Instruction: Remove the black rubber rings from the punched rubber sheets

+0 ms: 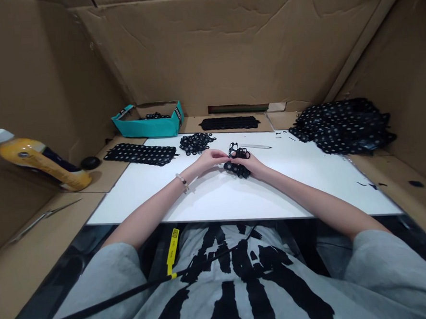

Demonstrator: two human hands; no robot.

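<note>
My right hand (251, 164) is closed round a bunched black perforated sheet (237, 170) over the middle of the white board. Thin black loops stand up from the bunch, above my fingers. At its left side is my left hand (210, 159), thumb and fingers pinched together against the edge of the bunch. What lies between those left fingertips is too small to make out. Just beyond my left hand lies a pile of small black rings (195, 143). A white pen-like tool (255, 147) rests behind my right hand.
A flat black perforated sheet (142, 154) lies at left, another dark sheet (229, 123) at the back. A teal box (149, 127) holds black rings. Many perforated sheets (341, 125) are heaped at right. A yellow bottle (43, 160) and tweezers (45, 215) are at left. Cardboard walls (199, 54) surround the board (273, 199).
</note>
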